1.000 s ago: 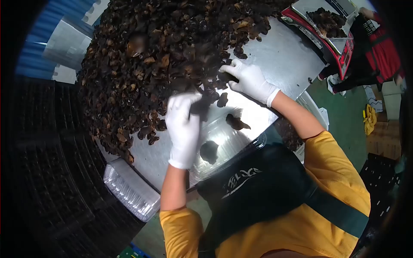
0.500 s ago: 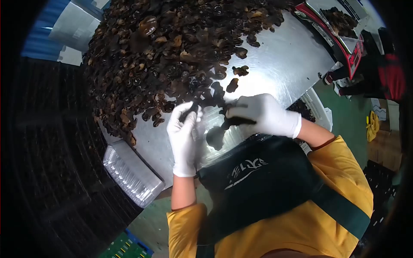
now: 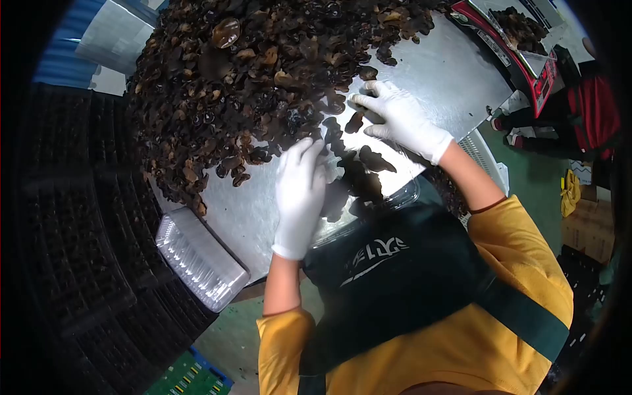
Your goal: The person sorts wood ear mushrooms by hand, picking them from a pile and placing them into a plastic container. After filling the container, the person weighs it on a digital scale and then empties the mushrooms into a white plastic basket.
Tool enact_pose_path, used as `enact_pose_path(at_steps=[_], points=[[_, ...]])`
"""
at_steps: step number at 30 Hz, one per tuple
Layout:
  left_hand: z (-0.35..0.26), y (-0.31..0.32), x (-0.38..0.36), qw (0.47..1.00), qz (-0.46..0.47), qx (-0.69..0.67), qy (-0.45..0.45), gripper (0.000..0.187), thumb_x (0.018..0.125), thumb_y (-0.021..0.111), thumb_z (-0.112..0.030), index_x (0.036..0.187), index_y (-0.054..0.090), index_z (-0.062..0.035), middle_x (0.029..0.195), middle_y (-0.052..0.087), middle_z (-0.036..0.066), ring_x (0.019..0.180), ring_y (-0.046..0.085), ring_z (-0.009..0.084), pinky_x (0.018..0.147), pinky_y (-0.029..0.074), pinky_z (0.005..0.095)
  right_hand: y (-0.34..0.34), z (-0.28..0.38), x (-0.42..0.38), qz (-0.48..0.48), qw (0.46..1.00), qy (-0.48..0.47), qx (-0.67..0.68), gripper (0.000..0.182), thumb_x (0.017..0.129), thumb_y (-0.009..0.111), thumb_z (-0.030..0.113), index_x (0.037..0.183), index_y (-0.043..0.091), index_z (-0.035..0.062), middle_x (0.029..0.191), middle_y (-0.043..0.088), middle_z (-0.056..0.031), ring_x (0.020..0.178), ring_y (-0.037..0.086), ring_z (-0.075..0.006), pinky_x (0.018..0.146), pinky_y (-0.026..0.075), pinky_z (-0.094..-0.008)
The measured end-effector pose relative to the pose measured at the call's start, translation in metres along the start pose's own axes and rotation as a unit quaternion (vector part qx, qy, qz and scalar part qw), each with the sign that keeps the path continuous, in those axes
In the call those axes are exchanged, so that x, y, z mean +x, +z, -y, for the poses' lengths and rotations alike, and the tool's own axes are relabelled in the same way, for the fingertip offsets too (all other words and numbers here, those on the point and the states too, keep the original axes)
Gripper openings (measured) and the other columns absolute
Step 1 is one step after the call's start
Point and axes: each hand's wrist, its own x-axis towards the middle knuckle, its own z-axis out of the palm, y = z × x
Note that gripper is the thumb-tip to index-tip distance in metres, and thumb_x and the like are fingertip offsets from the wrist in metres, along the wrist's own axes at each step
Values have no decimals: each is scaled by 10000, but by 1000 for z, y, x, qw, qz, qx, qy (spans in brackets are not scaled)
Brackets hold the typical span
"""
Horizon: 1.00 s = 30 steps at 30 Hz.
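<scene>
A large heap of dark brown wood ear mushrooms point(image 3: 250, 85) covers the far part of the metal table. My left hand point(image 3: 301, 191), in a white glove, reaches to the heap's near edge with its fingers stretched forward; its fingertips touch or hover just over the pieces. My right hand point(image 3: 407, 120), also gloved in white, is spread open over bare metal, fingertips near a loose mushroom piece point(image 3: 355, 122). Between my hands and the apron sits a clear plastic tray point(image 3: 407, 195), with several dark pieces point(image 3: 363, 179) in or over it.
A stack of clear plastic trays point(image 3: 201, 260) stands at the table's left edge, beside black crates point(image 3: 79, 217). At upper right is a red scale point(image 3: 541, 85) bearing mushrooms. A white basket point(image 3: 479, 158) sits at the right edge; another person point(image 3: 586, 112) stands beyond.
My right hand has moved up and right from the tray, and its fingers have spread. Dark pieces now show at the tray. My left hand has shifted slightly right, its pinch loosened.
</scene>
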Motion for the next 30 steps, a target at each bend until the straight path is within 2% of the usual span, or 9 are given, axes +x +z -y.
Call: enact_pose_path(at_steps=[3, 8, 11, 19, 23, 24, 26, 28, 30], points=[[2, 10, 36, 988, 32, 118, 98, 402, 706, 695, -67, 1107, 668, -74, 1236, 593, 151, 1118, 558, 316, 927, 462, 394, 9, -3, 6, -12, 998, -38, 40, 432, 719, 759, 179, 1135, 665, 115, 1184, 580, -94, 1088, 540, -277, 869, 493, -394], [12, 16, 67, 965, 61, 146, 208, 289, 754, 603, 4, 1025, 663, -75, 1048, 649, 91, 993, 579, 312, 824, 481, 419, 25, -13, 10, -7, 997, -13, 77, 229, 738, 715, 171, 956, 703, 103, 887, 591, -104, 917, 579, -294, 789, 504, -402], [7, 6, 74, 961, 77, 154, 218, 219, 752, 619, -9, 956, 644, -85, 949, 637, 87, 893, 581, 311, 769, 472, 410, 6, -4, 3, 10, 990, 17, 136, 196, 769, 704, 146, 948, 697, 68, 904, 646, -74, 903, 604, -254, 801, 502, -357], [-33, -36, -15, 979, 76, 146, 119, 143, 777, 638, -67, 914, 603, -85, 912, 584, 74, 855, 569, 295, 744, 442, 403, -23, 38, -39, 168, 957, -104, 213, 339, 749, 726, 173, 1056, 667, 42, 1073, 633, -129, 1035, 603, -325, 891, 503, -415], [-31, -42, -50, 957, 183, 225, 14, 203, 766, 675, -168, 933, 578, -105, 890, 547, 65, 873, 550, 240, 784, 449, 377, -32, 35, -21, 160, 949, -124, 241, 321, 758, 727, 144, 1054, 674, 31, 1013, 653, -130, 1020, 631, -313, 906, 507, -411], [-28, -39, -56, 957, 183, 225, 11, 203, 766, 675, -168, 933, 578, -105, 890, 547, 65, 873, 550, 240, 784, 449, 377, -21, 25, -11, 100, 946, -206, 230, 299, 782, 714, 138, 1061, 677, 34, 993, 663, -132, 944, 661, -282, 866, 528, -387], [-19, -32, -63, 970, 164, 176, -19, 200, 779, 693, -190, 915, 581, -97, 909, 569, 77, 855, 563, 261, 769, 460, 390, -18, 28, 21, 105, 976, -107, 158, 320, 806, 704, 145, 1111, 673, 53, 1040, 654, -121, 898, 675, -247, 812, 542, -361], [-20, -38, -60, 980, 137, 144, -22, 194, 784, 700, -187, 911, 585, -95, 915, 577, 84, 847, 569, 275, 752, 464, 396, -20, 48, 48, 157, 940, 76, 294, 385, 819, 694, 155, 1193, 642, 80, 1078, 631, -121, 883, 674, -244, 775, 541, -352], [-19, -40, -53, 987, 106, 115, -25, 189, 790, 707, -183, 906, 588, -94, 920, 585, 92, 840, 576, 289, 736, 468, 402, 16, 40, 60, 76, 983, -27, 168, 461, 828, 681, 178, 1272, 588, 96, 1059, 602, -149, 837, 657, -288, 755, 536, -379]])
